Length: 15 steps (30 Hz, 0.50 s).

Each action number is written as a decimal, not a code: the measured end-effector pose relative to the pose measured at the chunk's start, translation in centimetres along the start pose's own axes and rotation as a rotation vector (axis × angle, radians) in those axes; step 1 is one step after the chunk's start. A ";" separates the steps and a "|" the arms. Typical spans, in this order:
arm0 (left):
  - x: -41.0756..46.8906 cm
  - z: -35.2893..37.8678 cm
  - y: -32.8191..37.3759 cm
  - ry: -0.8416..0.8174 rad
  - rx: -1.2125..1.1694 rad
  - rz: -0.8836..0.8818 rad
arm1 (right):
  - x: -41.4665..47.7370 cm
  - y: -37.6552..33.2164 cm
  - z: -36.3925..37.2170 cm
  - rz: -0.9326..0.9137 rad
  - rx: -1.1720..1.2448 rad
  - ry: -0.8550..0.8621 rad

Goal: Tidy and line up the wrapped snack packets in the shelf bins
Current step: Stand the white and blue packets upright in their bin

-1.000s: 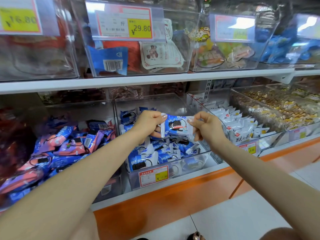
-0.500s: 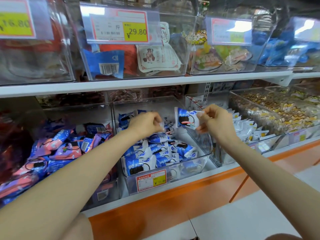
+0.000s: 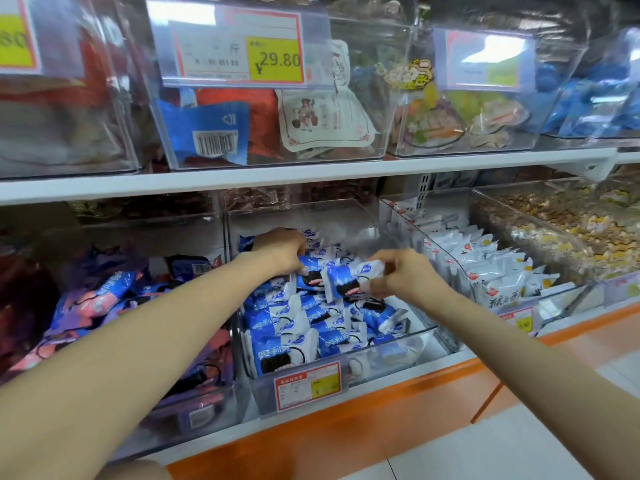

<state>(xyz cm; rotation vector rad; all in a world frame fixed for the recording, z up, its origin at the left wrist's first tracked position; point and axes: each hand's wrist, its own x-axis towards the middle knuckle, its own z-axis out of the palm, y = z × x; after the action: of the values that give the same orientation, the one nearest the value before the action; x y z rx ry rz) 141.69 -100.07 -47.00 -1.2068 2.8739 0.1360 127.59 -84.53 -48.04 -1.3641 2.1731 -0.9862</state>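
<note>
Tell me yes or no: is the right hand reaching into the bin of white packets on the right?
No: the right hand pinches a blue-and-white packet over the middle bin of matching packets.

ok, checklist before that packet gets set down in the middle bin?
1. Grip: ok. The right hand pinches the packet at its right end.
2. Position: ok. The packet is above the middle bin, inside its walls.
3. Left hand: cannot tell. It is at the back of the bin with fingers curled over packets, and what they hold is hidden.
4. Row order: not ok. The front packets lie at mixed angles and overlap.
5. Stray stock: ok. The right bin shows only white packets.
</note>
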 end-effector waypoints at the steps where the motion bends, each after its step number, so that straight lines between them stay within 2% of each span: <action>1: 0.1 0.0 -0.1 0.008 -0.011 0.002 | 0.1 -0.1 0.4 0.010 -0.011 -0.021; 7: 0.1 0.4 -0.5 0.058 -0.018 -0.038 | 2.1 0.2 2.7 0.146 0.305 -0.098; 10: 0.0 0.3 -0.8 0.062 -0.039 -0.051 | 2.4 -0.2 4.0 0.162 0.297 -0.149; 15: -0.4 0.5 -0.9 0.077 -0.065 -0.055 | 2.8 -0.7 4.8 0.161 0.281 -0.107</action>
<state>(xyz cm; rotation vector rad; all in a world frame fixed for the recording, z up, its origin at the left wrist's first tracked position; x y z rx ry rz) 142.64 -100.35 -47.51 -1.3295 2.9194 0.1868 129.84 -88.87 -50.66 -1.0697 1.9450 -1.0822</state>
